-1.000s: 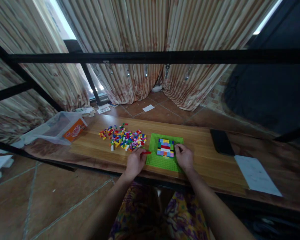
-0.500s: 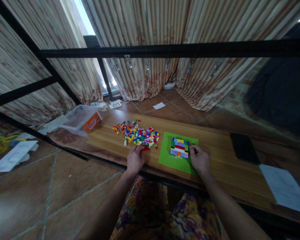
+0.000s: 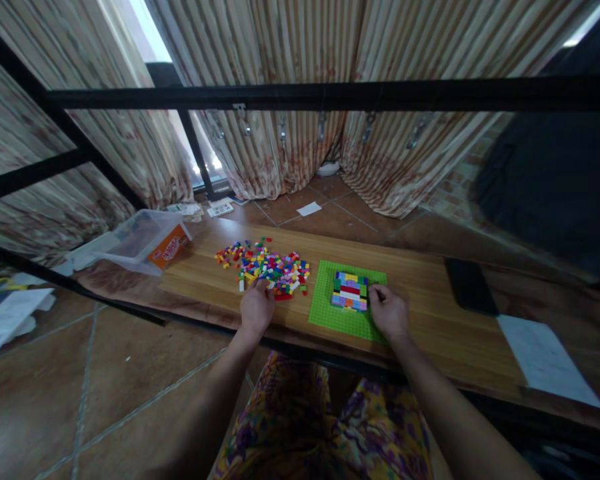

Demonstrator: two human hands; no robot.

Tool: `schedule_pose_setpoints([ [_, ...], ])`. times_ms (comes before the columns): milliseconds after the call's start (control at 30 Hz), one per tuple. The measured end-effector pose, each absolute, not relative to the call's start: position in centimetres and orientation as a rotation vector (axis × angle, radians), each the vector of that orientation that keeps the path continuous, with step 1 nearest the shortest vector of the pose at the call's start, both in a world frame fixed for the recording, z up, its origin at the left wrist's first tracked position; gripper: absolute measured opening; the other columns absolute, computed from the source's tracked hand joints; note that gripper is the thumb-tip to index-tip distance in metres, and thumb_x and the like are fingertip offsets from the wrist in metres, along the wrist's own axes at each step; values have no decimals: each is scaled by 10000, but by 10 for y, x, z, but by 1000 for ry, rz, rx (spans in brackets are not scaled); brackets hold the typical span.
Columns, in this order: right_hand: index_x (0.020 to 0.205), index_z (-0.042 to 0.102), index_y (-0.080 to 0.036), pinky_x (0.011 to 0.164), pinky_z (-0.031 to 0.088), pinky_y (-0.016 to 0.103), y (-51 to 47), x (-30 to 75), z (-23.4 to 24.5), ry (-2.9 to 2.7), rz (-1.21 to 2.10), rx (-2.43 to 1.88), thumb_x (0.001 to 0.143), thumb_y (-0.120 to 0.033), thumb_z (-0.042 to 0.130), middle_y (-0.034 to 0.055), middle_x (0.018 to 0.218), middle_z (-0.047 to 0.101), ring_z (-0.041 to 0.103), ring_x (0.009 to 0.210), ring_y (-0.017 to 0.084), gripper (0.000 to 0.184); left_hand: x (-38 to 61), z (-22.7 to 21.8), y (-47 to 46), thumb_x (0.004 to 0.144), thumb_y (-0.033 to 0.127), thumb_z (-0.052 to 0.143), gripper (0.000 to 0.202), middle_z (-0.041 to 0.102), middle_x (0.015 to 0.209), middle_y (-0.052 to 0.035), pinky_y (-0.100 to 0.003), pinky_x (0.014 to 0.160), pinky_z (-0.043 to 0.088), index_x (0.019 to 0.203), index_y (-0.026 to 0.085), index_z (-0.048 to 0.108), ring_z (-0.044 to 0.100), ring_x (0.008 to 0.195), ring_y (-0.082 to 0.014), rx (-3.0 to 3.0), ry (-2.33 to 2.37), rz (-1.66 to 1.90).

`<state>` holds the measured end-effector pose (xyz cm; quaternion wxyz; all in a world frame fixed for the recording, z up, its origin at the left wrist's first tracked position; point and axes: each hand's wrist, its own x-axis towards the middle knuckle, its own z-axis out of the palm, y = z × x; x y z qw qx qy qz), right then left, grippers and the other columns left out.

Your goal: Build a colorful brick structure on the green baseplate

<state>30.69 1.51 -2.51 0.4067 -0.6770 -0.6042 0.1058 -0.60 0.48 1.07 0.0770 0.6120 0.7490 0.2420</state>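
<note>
My left hand point(image 3: 257, 308) is at the near edge of a loose heap of small coloured toy bricks point(image 3: 275, 270). Its fingers are curled together among the bricks, and what they hold, if anything, is hidden. A red brick point(image 3: 283, 297) lies just right of those fingertips. On a green studded baseplate point(image 3: 325, 313) sits a low block of multicoloured bricks point(image 3: 350, 291), with a red and a white row across its middle. My right hand point(image 3: 390, 312) is closed in a pinch at the block's right side; anything in its fingertips is too small to make out.
A clear plastic box point(image 3: 145, 240) with an orange label lies at the wooden board's left end. To the right are a black phone-like slab point(image 3: 471, 287) and a white paper sheet point(image 3: 547, 360). A black metal bar point(image 3: 300, 97) crosses beyond the board, in front of curtains.
The view has shifted, so everything sits a little further left. My left hand has moved off the red brick, slightly left and into the heap. My right hand stays beside the block.
</note>
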Motion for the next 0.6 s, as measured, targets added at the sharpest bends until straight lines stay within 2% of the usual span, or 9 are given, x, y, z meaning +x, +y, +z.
schedule_pose_setpoints([
  [200, 797, 695, -199, 707, 462, 305, 15, 304, -19, -1520, 269, -1718, 884, -438, 426, 76, 805, 703, 631, 731, 211, 370, -4, 17, 10, 844, 198, 487, 279, 686, 1036, -159, -354, 775, 497, 1046, 151, 672, 653, 902, -271, 1852, 2296, 637],
  [333, 794, 694, -199, 698, 456, 307, 16, 303, -19, -1515, 272, -1728, 883, -435, 430, 73, 792, 696, 621, 716, 210, 365, -6, 23, 10, 847, 218, 481, 277, 681, 1026, -136, -337, 773, 496, 1035, 165, 677, 650, 857, -240, 1854, 2272, 787],
  [467, 790, 689, -214, 703, 456, 301, 16, 303, -19, -1506, 298, -1717, 885, -418, 433, 64, 804, 699, 622, 737, 204, 341, 5, 28, 16, 842, 233, 500, 238, 692, 938, -89, -311, 797, 497, 964, 169, 694, 642, 841, -207, 1854, 1973, 1024],
  [600, 791, 688, -216, 722, 461, 307, 17, 303, -19, -1511, 293, -1725, 887, -410, 436, 62, 807, 698, 624, 751, 207, 333, 37, 26, 31, 835, 206, 510, 206, 690, 772, -29, -250, 681, 491, 908, 171, 698, 616, 695, -147, 1785, 1566, 1048],
])
